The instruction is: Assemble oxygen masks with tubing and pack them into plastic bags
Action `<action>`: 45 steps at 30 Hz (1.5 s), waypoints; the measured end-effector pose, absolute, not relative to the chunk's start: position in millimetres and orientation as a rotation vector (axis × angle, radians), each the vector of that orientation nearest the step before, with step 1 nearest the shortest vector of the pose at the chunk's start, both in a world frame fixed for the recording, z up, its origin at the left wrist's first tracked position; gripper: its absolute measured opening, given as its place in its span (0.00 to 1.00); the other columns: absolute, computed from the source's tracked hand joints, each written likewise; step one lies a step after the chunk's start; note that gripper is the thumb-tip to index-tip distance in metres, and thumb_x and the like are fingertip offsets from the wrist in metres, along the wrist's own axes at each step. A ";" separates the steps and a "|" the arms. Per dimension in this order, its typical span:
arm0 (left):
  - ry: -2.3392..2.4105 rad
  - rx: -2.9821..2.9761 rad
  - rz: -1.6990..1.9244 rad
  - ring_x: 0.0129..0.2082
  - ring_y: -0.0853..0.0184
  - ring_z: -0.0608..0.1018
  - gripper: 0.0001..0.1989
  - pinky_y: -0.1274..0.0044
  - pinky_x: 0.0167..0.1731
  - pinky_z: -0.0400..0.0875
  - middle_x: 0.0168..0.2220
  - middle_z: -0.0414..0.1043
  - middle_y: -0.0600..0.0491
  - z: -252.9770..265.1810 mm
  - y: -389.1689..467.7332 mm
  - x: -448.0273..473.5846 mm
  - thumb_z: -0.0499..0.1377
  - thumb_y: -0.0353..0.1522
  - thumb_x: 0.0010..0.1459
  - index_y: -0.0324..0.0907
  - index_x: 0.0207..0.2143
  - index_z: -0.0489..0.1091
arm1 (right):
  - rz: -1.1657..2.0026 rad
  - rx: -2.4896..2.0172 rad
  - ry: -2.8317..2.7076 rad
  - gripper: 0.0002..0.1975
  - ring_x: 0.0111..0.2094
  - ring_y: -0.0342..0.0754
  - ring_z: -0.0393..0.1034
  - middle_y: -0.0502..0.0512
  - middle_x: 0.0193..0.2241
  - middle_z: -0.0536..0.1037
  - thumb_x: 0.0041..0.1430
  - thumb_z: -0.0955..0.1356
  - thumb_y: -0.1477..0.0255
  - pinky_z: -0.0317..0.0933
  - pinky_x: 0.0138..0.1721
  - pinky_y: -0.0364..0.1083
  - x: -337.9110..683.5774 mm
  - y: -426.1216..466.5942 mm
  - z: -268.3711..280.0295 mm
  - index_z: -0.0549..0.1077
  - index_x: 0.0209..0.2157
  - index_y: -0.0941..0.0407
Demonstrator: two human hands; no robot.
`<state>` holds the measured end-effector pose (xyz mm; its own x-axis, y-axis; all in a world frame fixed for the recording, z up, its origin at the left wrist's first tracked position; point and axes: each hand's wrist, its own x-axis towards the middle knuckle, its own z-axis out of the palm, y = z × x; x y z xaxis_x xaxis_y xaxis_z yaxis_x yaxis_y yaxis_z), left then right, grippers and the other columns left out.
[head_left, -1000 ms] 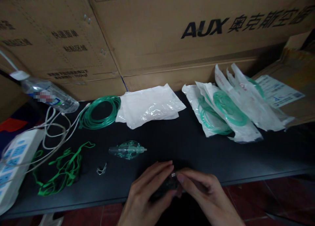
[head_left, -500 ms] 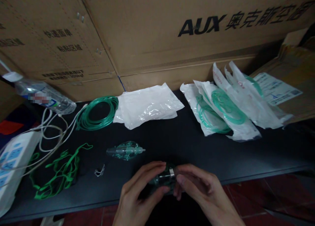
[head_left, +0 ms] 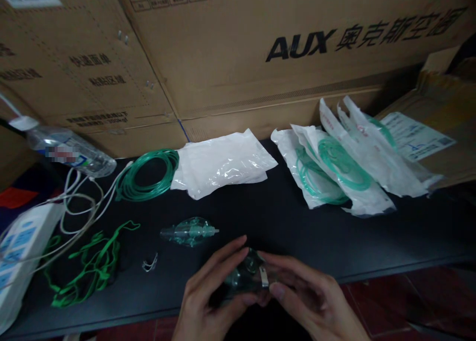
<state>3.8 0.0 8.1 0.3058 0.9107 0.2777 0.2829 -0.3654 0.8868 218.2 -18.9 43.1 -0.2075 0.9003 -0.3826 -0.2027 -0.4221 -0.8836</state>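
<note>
Between my two hands, at the table's front edge, is a clear green oxygen mask (head_left: 241,275). My left hand (head_left: 213,286) is curled around its left side, fingers over the top and thumb below. On the other side my right hand (head_left: 307,291) grips the mask, its thumb by a small silver metal nose clip (head_left: 264,276) on the shell. The mask's underside is hidden by my fingers. Just beyond my left hand lies a second green oxygen mask (head_left: 191,231) with a clear connector. A few small metal nose clips (head_left: 150,263) lie further left.
A tangle of green elastic straps (head_left: 92,266) lies left, beside a white power strip (head_left: 26,252) with cables. Coiled green tubing (head_left: 147,175), white plastic pouches (head_left: 226,162) and packed masks (head_left: 334,167) line the back. A bottle (head_left: 70,147) leans against the cardboard box (head_left: 223,48).
The mask in my hands has turned, so its round port and the silver clip face up more. My right thumb has moved lower beside the clip. The view has tilted slightly up.
</note>
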 end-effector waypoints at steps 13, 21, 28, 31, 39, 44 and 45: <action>1.143 1.799 1.118 0.55 0.60 0.81 0.27 0.74 0.53 0.78 0.57 0.79 0.50 10.4 -0.7 9.2 0.67 0.31 0.60 0.54 0.61 0.72 | 1.511 -1.164 -1.142 0.20 0.47 0.52 0.83 0.51 0.50 0.85 0.62 0.73 0.74 0.76 0.50 0.46 215.1 -24.3 25.5 0.80 0.52 0.38; 1.184 1.788 1.209 0.46 0.65 0.86 0.30 0.80 0.48 0.80 0.48 0.84 0.53 10.8 -3.6 14.3 0.65 0.21 0.52 0.51 0.56 0.75 | 1.416 -1.285 -1.165 0.15 0.42 0.53 0.85 0.51 0.42 0.88 0.61 0.74 0.69 0.78 0.46 0.46 206.7 -26.7 25.9 0.83 0.49 0.40; 1.111 1.870 1.180 0.44 0.64 0.86 0.28 0.79 0.47 0.80 0.46 0.84 0.51 13.3 1.8 10.2 0.68 0.22 0.50 0.47 0.54 0.76 | 1.742 -1.250 -0.968 0.13 0.38 0.47 0.83 0.51 0.36 0.87 0.62 0.75 0.62 0.75 0.45 0.43 213.1 -16.9 32.2 0.83 0.48 0.45; 0.981 1.905 1.084 0.47 0.64 0.84 0.29 0.79 0.48 0.79 0.48 0.83 0.51 16.1 9.1 3.9 0.70 0.25 0.51 0.48 0.56 0.75 | 1.871 -1.237 -0.967 0.09 0.31 0.43 0.79 0.49 0.29 0.84 0.61 0.75 0.61 0.72 0.37 0.40 220.1 -11.6 38.2 0.84 0.40 0.49; 1.070 1.860 1.017 0.57 0.64 0.79 0.22 0.73 0.58 0.74 0.59 0.76 0.51 10.1 10.9 -4.1 0.66 0.33 0.63 0.54 0.59 0.73 | 1.878 -1.193 -0.815 0.11 0.34 0.44 0.81 0.49 0.29 0.85 0.58 0.77 0.61 0.70 0.40 0.41 212.7 -17.2 39.6 0.81 0.41 0.50; 1.072 1.826 1.064 0.54 0.64 0.81 0.20 0.75 0.56 0.75 0.56 0.79 0.51 3.3 8.0 -3.6 0.67 0.36 0.62 0.52 0.56 0.76 | 1.748 -1.308 -0.927 0.09 0.35 0.46 0.80 0.49 0.32 0.85 0.59 0.75 0.70 0.71 0.43 0.43 209.6 -19.4 33.5 0.82 0.42 0.49; 1.061 1.834 1.077 0.53 0.64 0.81 0.19 0.76 0.55 0.76 0.54 0.80 0.51 3.2 8.7 -3.6 0.67 0.36 0.62 0.51 0.56 0.76 | 1.720 -1.322 -0.995 0.08 0.37 0.46 0.80 0.49 0.34 0.85 0.58 0.75 0.71 0.70 0.45 0.44 211.1 -18.4 33.9 0.82 0.41 0.49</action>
